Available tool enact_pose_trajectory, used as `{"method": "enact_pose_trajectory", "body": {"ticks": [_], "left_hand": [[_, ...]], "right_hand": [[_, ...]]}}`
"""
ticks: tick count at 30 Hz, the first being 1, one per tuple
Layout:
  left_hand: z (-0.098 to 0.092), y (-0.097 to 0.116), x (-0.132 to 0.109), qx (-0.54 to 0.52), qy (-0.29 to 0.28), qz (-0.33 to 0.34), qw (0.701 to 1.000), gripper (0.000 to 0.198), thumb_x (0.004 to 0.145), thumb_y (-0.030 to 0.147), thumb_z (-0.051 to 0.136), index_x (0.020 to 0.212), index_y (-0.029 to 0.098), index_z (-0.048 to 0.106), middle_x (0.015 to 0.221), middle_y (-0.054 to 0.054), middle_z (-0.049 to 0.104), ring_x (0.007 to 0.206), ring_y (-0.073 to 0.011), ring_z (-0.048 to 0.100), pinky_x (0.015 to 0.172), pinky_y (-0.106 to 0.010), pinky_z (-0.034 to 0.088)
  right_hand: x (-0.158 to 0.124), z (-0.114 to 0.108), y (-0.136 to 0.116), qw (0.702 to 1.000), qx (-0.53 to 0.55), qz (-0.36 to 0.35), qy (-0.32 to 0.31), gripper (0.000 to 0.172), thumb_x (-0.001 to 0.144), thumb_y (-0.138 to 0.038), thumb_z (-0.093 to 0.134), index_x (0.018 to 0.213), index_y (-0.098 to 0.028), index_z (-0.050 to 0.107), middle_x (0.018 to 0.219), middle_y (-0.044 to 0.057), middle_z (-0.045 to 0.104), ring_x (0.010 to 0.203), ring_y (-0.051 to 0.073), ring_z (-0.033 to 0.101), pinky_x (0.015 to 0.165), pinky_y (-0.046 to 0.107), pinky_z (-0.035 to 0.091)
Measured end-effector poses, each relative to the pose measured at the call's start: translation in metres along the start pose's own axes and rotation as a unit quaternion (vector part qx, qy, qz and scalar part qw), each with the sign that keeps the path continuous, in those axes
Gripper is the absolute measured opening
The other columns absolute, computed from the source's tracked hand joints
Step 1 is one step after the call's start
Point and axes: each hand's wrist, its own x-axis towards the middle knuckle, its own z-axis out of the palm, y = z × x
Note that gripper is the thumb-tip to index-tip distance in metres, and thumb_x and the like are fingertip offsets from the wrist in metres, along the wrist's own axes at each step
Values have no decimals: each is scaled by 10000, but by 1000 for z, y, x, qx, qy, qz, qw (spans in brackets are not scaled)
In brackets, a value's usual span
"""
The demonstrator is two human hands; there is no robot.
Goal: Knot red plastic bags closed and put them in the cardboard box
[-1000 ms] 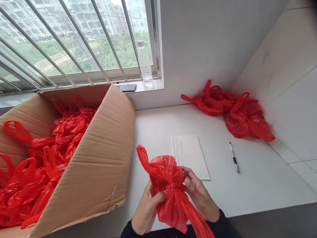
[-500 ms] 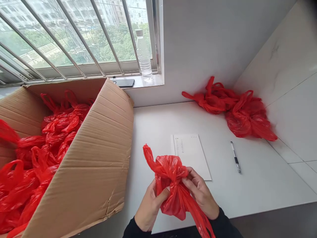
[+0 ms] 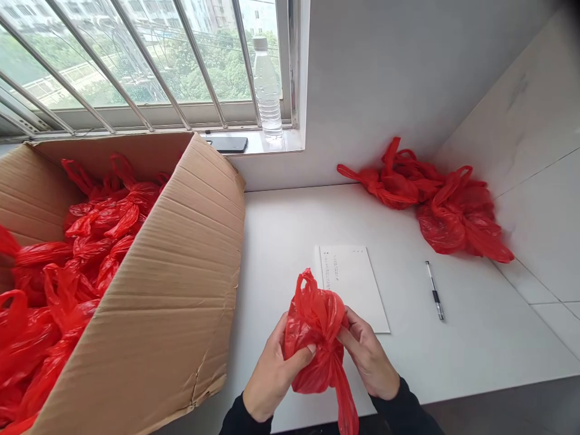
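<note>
Between my hands is a knotted red plastic bag [image 3: 312, 368], held above the front part of the white table [image 3: 272, 241]. My left hand [image 3: 276, 368] grips its left side, thumb pressed near the knot and fingers hidden behind. On the right side, my right hand [image 3: 365, 353] pinches the bag close to the knot. One handle loop sticks up at the top, while a long tail hangs down toward the table's front edge. What the bag contains cannot be seen. Just behind it lies a sheet of paper [image 3: 360, 290] with small writing, partly covered by the bag.
A big open cardboard box [image 3: 181, 290] with several red bags [image 3: 106, 211] stands at left. More red bags [image 3: 457, 211] lie in the back right corner. A pen [image 3: 434, 291] rests right of the paper. On the windowsill are a water bottle [image 3: 268, 90] and a phone [image 3: 229, 144].
The bag has turned a little in my hands: its upper handle now points up instead of left, and its lower tail hangs straighter down. Both hands keep their hold. The view has shifted slightly.
</note>
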Motion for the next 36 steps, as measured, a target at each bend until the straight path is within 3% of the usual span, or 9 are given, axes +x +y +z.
{"method": "enact_pose_trajectory", "body": {"ticks": [3, 7, 13, 19, 25, 29, 33, 36], "left_hand": [[-3, 2, 0, -7, -10, 3, 1000, 466, 880, 364, 629, 1319, 247, 526, 1202, -86, 632, 1066, -242, 573, 975, -374, 437], [-7, -3, 4, -32, 33, -17, 999, 382, 921, 425, 543, 1233, 217, 616, 1167, -101, 662, 1066, -273, 590, 872, -351, 480], [-8, -10, 11, -17, 94, 6, 995, 378, 855, 363, 654, 1203, 218, 647, 1136, -79, 692, 1047, -269, 607, 903, -338, 471], [0, -3, 9, 12, 79, 28, 996, 373, 843, 359, 668, 1193, 235, 646, 1169, -73, 684, 1068, -265, 597, 930, -336, 467], [-2, -9, 10, 1, 101, 20, 995, 296, 830, 381, 665, 1054, 192, 705, 1078, -86, 714, 1031, -285, 610, 904, -352, 478], [-1, -7, 8, 8, 93, 9, 996, 327, 839, 420, 648, 1074, 195, 689, 1023, -81, 723, 987, -281, 624, 884, -358, 481], [3, -2, 4, 59, 67, 20, 996, 271, 818, 397, 686, 1012, 208, 692, 1052, -64, 712, 987, -260, 612, 847, -318, 484], [4, -2, 3, 64, 78, 31, 994, 218, 817, 363, 693, 958, 197, 697, 1063, -64, 705, 989, -253, 604, 812, -293, 485]], "right_hand": [[0, -2, 1, 1000, -10, 5, -1, 259, 940, -364, 575, 1166, -253, 631, 1033, 45, 659, 910, 207, 568, 846, 345, 467], [-2, -4, 3, 1000, -16, 24, -11, 271, 939, -393, 568, 1171, -265, 626, 966, 25, 647, 801, 176, 545, 754, 306, 463], [-3, -1, 2, 998, -2, 43, -44, 388, 928, -452, 563, 1277, -285, 550, 1216, 59, 615, 1036, 234, 579, 912, 365, 464], [-2, -1, 4, 998, -12, 42, -36, 336, 944, -421, 551, 1230, -255, 609, 1189, 72, 662, 1047, 242, 613, 914, 371, 477], [-5, -1, 6, 999, 1, 45, -24, 340, 940, -429, 556, 1213, -237, 622, 1105, 68, 700, 949, 231, 652, 748, 324, 510], [-4, -1, 8, 999, 11, 44, -11, 330, 935, -439, 563, 1190, -240, 631, 1063, 59, 711, 874, 209, 655, 691, 299, 490], [-5, -2, 7, 998, 17, 51, -15, 329, 930, -448, 570, 1186, -253, 634, 1066, 51, 709, 819, 191, 644, 707, 308, 485], [-6, -2, 6, 998, 24, 56, -33, 353, 909, -444, 608, 1202, -249, 632, 1094, 62, 701, 880, 213, 649, 784, 341, 497]]}}
